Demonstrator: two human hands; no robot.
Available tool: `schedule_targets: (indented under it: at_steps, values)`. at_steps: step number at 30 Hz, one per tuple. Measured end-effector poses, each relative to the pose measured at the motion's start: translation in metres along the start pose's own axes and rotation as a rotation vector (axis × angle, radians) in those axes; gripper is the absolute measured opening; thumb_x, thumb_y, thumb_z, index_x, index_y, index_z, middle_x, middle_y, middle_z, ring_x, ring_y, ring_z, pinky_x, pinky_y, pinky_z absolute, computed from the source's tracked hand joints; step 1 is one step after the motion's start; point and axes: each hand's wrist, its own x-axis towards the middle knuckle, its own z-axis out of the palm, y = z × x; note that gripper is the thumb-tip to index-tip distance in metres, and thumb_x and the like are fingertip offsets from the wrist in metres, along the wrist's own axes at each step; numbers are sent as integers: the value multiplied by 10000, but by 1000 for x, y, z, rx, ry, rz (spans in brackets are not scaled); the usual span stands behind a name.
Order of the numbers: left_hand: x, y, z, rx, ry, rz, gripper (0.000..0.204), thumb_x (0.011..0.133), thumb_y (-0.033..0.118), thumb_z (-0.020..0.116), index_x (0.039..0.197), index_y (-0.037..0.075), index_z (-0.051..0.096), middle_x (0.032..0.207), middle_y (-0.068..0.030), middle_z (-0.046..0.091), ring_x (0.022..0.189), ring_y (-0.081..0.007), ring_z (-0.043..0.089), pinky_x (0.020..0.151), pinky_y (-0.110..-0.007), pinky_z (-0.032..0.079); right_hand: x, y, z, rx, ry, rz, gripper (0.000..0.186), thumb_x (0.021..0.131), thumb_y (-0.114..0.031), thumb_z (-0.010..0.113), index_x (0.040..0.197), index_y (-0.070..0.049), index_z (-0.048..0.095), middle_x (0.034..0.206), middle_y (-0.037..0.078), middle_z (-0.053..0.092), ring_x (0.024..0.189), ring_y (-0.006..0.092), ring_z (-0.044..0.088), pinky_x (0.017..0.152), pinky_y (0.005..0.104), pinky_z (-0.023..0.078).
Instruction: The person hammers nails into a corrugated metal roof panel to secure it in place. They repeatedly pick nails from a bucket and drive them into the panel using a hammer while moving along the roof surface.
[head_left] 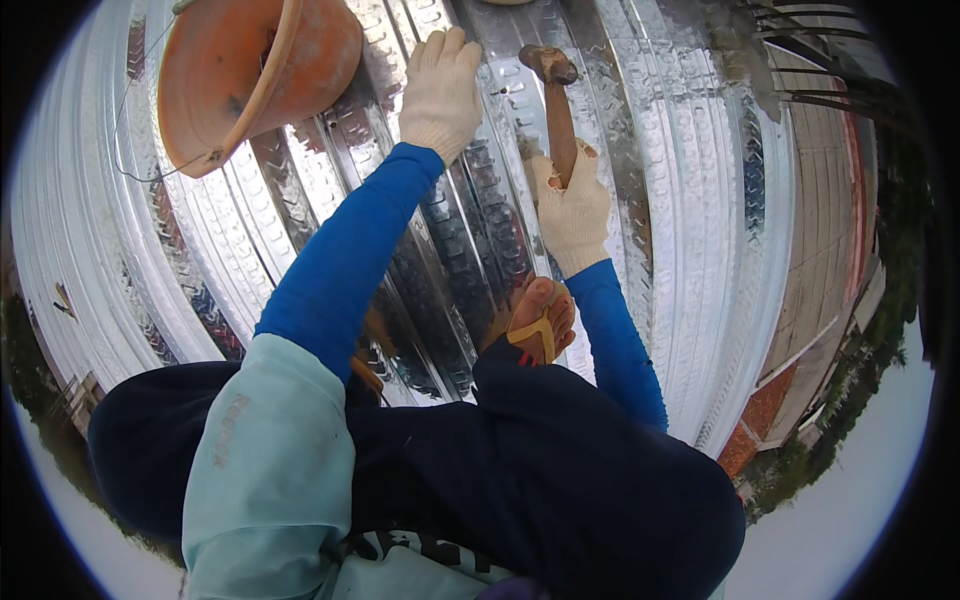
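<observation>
Nearest, on ribbed metal sheets [690,230] judged stiff along the ribs and slick on the face: a sandaled foot [540,315]. Just beyond: right gloved hand [572,208], with fingers curled around the lower wooden handle of a hammer [559,125] and knit torn near the fingertips. Judged rigid, head-heavy, hard to break; best taken low on the handle, well back from the dark, worn metal head, with some slip likely through knit on smooth wood. Pointing away from the body, above the sheets; cannot tell whether touching them. Farther, to the left: left gloved hand [440,95], laid palm down, apparently on the metal, with fingers extended, nearly together, pinching nothing visible. Beside it, at far left: orange bucket [328,60] with thin wire handle.
</observation>
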Motion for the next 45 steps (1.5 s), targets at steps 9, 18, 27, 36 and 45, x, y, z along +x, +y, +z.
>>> schedule_targets:
  at_steps: [9,18,27,36,45]
  values:
    - [0,2,0,-32,34,-11,219,817,-17,677,1034,5,666,1199,-173,614,1183,-378,576,1085,-493,468,-5,-7,-3,150,136,-38,383,1063,-354,653,1259,-31,596,904,297,746,853,544,728,732,590,568]
    - [-4,-3,-2,-41,-20,-42,239,819,-37,658,1055,-6,639,1177,-168,587,1151,-387,572,1046,-510,482,19,18,23,-131,-53,11,344,1061,-362,660,1200,-49,622,866,312,731,844,537,729,726,608,562]
    - [-4,-8,-4,9,9,-26,193,814,7,673,1007,12,677,1110,-153,607,1111,-360,586,1009,-477,483,21,21,34,-199,-63,19,390,1062,-407,655,1143,-27,614,883,319,741,858,548,729,760,613,572]
    - [4,4,4,-57,41,-8,191,818,17,673,1009,6,676,1117,-159,602,1118,-364,580,1017,-475,478,2,4,0,-75,63,-6,328,1051,-331,672,1191,-45,594,856,311,738,818,537,735,709,600,565]
    - [0,-1,2,-21,22,-23,209,831,26,658,1039,6,677,1131,-152,595,1133,-355,575,1042,-469,474,4,0,1,-150,-45,37,358,1062,-382,650,1188,-51,604,818,306,733,826,532,741,729,618,564]
